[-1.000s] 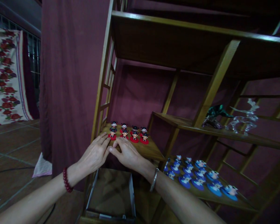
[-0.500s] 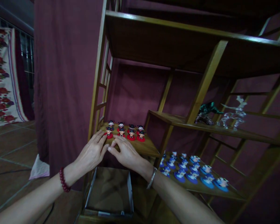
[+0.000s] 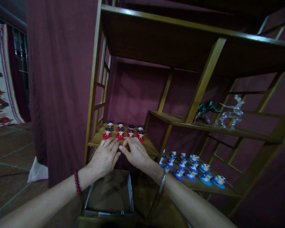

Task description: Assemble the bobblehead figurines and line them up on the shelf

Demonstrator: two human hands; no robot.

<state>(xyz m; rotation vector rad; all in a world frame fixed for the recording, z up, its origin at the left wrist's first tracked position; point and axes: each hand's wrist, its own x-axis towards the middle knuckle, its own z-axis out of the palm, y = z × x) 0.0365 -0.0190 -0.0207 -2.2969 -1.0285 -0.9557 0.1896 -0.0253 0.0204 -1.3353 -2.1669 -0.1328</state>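
Observation:
Two rows of small black-haired figurines (image 3: 121,133), mostly on red round bases, stand upright on the left wooden shelf (image 3: 146,148). My left hand (image 3: 105,157) is at the shelf's front edge, fingers stretched out, just before the front-row figurines on the left. Beside it my right hand (image 3: 136,154) has its thumb apart from the bent fingers, whose tips are close to the third front figurine (image 3: 131,133). Whether those tips touch its base cannot be made out. No object shows in either hand.
Below my hands lies an open cardboard box (image 3: 131,190). A lower shelf at right holds several blue-based figurines (image 3: 192,175). A clear deer ornament (image 3: 232,114) and a dark green ornament (image 3: 206,111) stand on the raised shelf. A wooden post (image 3: 207,79) rises there.
Both hands have shifted right along the figurines' front row, the left away from the leftmost figurine. The right hand's thumb and fingers have spread apart. The view has turned slightly right.

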